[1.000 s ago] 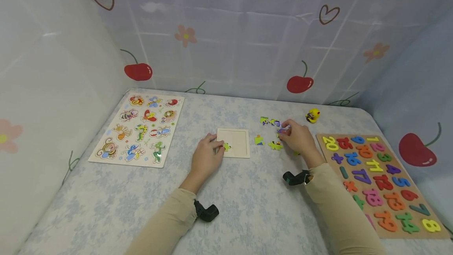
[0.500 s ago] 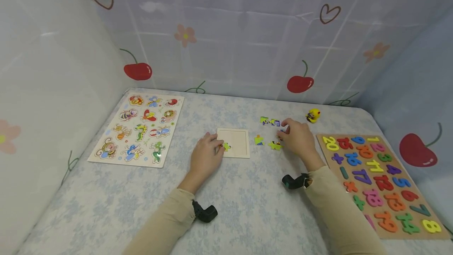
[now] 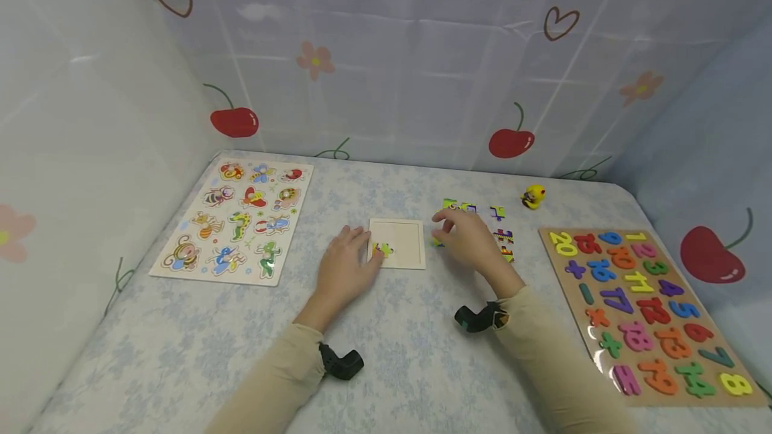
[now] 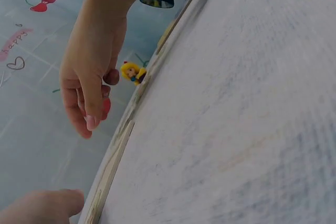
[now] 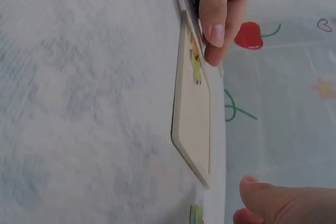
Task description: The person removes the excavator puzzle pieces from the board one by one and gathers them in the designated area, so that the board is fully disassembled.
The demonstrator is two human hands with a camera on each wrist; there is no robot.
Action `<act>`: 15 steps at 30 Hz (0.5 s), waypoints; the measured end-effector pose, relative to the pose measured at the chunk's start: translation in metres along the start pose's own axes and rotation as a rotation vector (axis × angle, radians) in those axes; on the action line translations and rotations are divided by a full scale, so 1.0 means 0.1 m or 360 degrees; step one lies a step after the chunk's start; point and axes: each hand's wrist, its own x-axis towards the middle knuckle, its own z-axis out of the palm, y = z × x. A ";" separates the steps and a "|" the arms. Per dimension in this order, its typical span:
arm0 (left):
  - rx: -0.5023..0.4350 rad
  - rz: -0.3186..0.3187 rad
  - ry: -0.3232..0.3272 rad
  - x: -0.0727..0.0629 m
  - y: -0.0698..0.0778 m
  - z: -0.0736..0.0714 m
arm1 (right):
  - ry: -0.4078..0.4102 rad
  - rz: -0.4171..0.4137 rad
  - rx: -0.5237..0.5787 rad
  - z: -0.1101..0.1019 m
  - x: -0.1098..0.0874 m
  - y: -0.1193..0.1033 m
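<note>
A small square wooden puzzle tray [image 3: 405, 236] lies mid-table, with one yellow-green jigsaw piece [image 3: 383, 250] in its lower left corner. My left hand [image 3: 345, 265] is at the tray's left edge, its thumb beside that piece and its fingers relaxed. In the right wrist view, the left thumb [image 5: 214, 24] hangs by the tray's rim. My right hand [image 3: 469, 238] hovers right of the tray, over loose jigsaw pieces [image 3: 449, 203] that it partly hides. Its fingers are loosely bent; the left wrist view shows nothing in this right hand [image 4: 94, 72].
More jigsaw pieces [image 3: 504, 236] lie right of the right hand. A yellow figurine [image 3: 533, 197] stands behind them. An insect puzzle board [image 3: 235, 223] lies at the left, a number puzzle board [image 3: 651, 317] at the right. Patterned curtains surround the table.
My right hand, which held a purple jigsaw piece a second ago, has let go and moved left toward the tray, uncovering pieces on its right. My left fingers have eased back slightly from the tray.
</note>
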 end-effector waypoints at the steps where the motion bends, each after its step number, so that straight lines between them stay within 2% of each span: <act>1: 0.0028 0.0013 -0.0024 0.00 -0.01 0.00 | -0.0021 -0.0035 0.0017 0.03 0.01 -0.03; 7: 0.0199 0.0091 -0.0144 -0.02 -0.04 0.00 | -0.0135 -0.0238 0.0068 0.23 0.06 -0.20; 15: 0.0235 0.0093 -0.0167 -0.02 -0.04 -0.01 | -0.0210 -0.0444 0.0092 0.39 0.15 -0.34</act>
